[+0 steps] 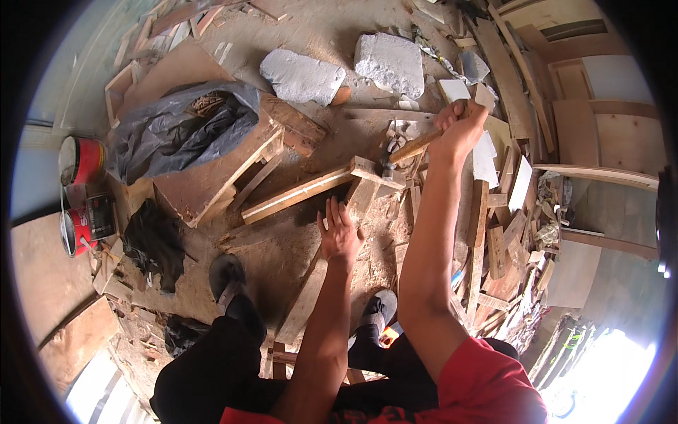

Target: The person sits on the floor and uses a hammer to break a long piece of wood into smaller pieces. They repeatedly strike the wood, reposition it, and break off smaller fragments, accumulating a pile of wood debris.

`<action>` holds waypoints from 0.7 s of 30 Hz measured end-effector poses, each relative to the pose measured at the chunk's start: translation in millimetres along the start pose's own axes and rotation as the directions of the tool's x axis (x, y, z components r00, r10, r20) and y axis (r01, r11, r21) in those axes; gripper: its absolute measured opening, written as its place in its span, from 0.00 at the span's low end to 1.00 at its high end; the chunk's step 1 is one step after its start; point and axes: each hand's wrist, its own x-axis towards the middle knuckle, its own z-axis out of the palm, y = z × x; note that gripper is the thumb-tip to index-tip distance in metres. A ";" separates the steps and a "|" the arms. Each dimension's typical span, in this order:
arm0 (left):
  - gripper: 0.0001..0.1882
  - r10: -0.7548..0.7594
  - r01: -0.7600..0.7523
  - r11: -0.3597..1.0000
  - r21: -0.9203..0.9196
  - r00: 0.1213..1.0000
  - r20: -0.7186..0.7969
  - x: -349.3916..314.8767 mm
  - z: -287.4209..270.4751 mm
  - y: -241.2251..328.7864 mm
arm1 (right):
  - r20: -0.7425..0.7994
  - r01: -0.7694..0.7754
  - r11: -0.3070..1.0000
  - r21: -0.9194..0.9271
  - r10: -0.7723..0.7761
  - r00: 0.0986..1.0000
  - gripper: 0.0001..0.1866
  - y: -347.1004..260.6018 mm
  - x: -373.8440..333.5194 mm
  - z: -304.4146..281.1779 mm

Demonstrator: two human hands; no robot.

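Note:
My right hand [459, 126] is wrapped round the wooden handle of a hammer [409, 150]. The hammer's dark metal head is at a short wood block [374, 174]; whether it touches cannot be made out. From that block a long wooden strip [296, 195] with a pale edge runs down to the left. Under the block, another piece of wood [361, 198] slopes toward me. My left hand [339, 234] lies against this lower piece, its fingers stretched out and slightly apart.
Two pale concrete chunks [302, 75] lie ahead. To the left, a grey plastic bag [187, 127] rests on a board box near red-and-black cans [79, 226]. Scrap wood [498, 247] is heaped on the right. A black cloth or bag [154, 244] is beside my foot.

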 end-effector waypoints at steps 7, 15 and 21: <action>0.43 0.018 -0.018 1.000 -0.002 1.000 -0.009 -3.9 0.0 5.5 | 0.003 -0.009 1.000 0.014 0.009 1.000 0.19 -3.7 -1.4 -22.5; 0.45 0.015 -0.017 1.000 -0.025 0.996 -0.083 -6.4 7.4 4.3 | 0.046 -0.162 0.987 -0.007 0.162 0.986 0.17 -2.8 37.3 -16.7; 0.42 0.043 -0.050 0.998 -0.039 0.984 -0.170 -3.1 2.6 13.7 | 0.077 -0.213 0.970 -0.116 0.223 0.972 0.16 -4.0 84.2 -8.1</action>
